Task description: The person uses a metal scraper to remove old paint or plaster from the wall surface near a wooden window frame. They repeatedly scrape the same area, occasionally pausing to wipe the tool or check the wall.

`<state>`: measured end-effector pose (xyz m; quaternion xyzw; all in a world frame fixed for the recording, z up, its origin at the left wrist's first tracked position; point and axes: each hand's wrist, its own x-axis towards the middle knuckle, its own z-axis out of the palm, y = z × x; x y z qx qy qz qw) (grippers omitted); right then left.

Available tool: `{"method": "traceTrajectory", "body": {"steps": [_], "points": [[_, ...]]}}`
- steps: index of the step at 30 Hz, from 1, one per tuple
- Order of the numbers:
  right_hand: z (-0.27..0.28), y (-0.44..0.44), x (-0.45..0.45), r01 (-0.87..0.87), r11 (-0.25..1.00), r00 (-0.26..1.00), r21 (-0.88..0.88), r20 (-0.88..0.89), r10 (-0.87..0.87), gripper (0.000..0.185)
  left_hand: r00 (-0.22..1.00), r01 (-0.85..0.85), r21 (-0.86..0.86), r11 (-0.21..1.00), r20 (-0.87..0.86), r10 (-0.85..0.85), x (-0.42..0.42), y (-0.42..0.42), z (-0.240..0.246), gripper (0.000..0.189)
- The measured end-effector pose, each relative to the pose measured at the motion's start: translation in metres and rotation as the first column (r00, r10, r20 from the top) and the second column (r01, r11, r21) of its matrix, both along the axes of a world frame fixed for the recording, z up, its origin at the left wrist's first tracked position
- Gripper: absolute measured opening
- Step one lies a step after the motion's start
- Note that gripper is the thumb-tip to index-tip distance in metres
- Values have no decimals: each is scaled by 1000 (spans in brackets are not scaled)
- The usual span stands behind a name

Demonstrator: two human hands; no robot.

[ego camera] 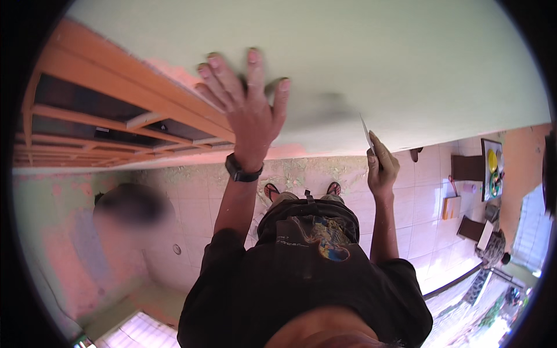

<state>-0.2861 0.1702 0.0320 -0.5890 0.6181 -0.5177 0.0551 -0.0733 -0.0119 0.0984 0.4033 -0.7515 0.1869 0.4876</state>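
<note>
My left hand (252, 104) is spread with its palm side towards the pale green wall (391, 65), close to the orange wooden window frame (130, 78). A dark watch is on that wrist. Pinched in my right hand (383, 167) is a thin flat blade (365, 131), possibly a scraper, seen nearly edge-on near the wall. Its handle is hidden by my fingers. Pinkish patches show on the wall beside the frame and along its lower part.
Flakes of paint (296, 174) lie on the tiled floor (404, 213) at the wall's foot, around my sandalled feet. At right are a table (484, 169) with a yellow dish, a wooden box (451, 208), and a seated person (494, 250). A dark blurred spot covers part of the left.
</note>
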Motion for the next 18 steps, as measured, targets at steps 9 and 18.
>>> {"method": "traceTrajectory", "body": {"steps": [9,18], "points": [[-38,0,110,-449,780,768,435,634,89,30,865,489,583,649,-228,-447,58,83,-105,59],[-20,-40,156,-602,600,758,527,613,223,30,345,888,332,318,-938,14,100,93,-89,37]]}}
